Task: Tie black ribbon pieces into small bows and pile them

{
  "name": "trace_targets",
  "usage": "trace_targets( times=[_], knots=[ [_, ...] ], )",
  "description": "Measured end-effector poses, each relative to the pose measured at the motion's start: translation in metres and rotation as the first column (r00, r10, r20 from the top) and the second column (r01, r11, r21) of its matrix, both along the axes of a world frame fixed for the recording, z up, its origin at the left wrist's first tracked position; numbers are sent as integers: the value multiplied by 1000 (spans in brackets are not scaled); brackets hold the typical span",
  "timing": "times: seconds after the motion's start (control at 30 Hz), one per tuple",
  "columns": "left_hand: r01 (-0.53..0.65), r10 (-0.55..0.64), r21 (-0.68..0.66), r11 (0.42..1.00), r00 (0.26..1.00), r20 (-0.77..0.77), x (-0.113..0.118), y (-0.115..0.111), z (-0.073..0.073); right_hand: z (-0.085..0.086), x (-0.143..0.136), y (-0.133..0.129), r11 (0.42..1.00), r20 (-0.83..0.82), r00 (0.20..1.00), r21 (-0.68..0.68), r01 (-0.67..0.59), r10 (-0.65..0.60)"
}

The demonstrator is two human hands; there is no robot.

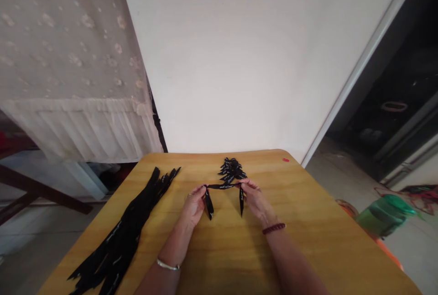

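Between my two hands a black ribbon with white lettering is stretched level above the wooden table. My left hand pinches it near one end, and my right hand pinches it near the other. Both loose ends hang down from the fingers. Just beyond the ribbon lies a small pile of black ribbon pieces with white print, looking folded or tied. To the left, a long bundle of flat black ribbons spreads out toward the near edge.
The wooden table stands against a white wall panel. A small red object lies near its far right corner. At the left hangs a lace curtain. A green bag-like item is on the floor side at right.
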State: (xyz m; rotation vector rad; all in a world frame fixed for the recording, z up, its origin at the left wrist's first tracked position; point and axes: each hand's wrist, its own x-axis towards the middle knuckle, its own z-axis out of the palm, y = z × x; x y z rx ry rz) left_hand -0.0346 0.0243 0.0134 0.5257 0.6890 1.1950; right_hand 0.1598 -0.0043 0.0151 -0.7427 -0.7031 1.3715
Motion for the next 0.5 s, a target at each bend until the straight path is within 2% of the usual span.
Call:
trace_targets(
  times=[0.07,0.17,0.33,0.5],
  knots=[
    [-18,18,7,1000,1000,-4,1,0,-1,-1,0,1,998,0,998,-11,66,-66],
    [28,-28,10,1000,999,15,2,0,-1,-2,0,3,992,-22,992,-25,127,-128],
    [113,-115,42,993,991,63,3,-1,-3,0,-2,0,993,-130,987,-88,84,-95],
    [107,-108,55,993,994,23,3,-1,-5,-1,-3,0,997,-185,982,-74,16,-30]
  ],
)
